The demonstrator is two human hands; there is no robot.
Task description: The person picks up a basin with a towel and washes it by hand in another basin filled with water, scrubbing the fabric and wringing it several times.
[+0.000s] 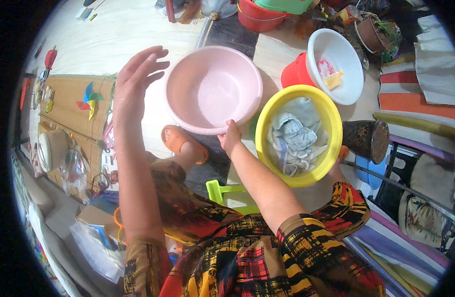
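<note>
A pale pink plastic basin (pixel 216 92) is in front of me, its inside bare apart from a wet sheen. My right hand (pixel 232 136) grips its near rim, thumb on top. To the left of the basin, my left hand (pixel 138 80) is raised in the air, fingers apart and holding nothing. Close by on the right, a yellow basin (pixel 262 137) holds crumpled wet cloths (pixel 294 133), light blue and white. Behind that, a white basin (pixel 352 78) leans over a red bucket (pixel 296 71); a yellowish bar (pixel 333 80) and something red lie in it.
Under me is a lime green plastic stool (pixel 216 191). A dark pot (pixel 366 139) stands right of the yellow basin. Another red bucket (pixel 255 16) and a potted plant (pixel 374 35) are at the back. A toy pinwheel (pixel 90 99) stands at left, by brown cardboard (pixel 64 96).
</note>
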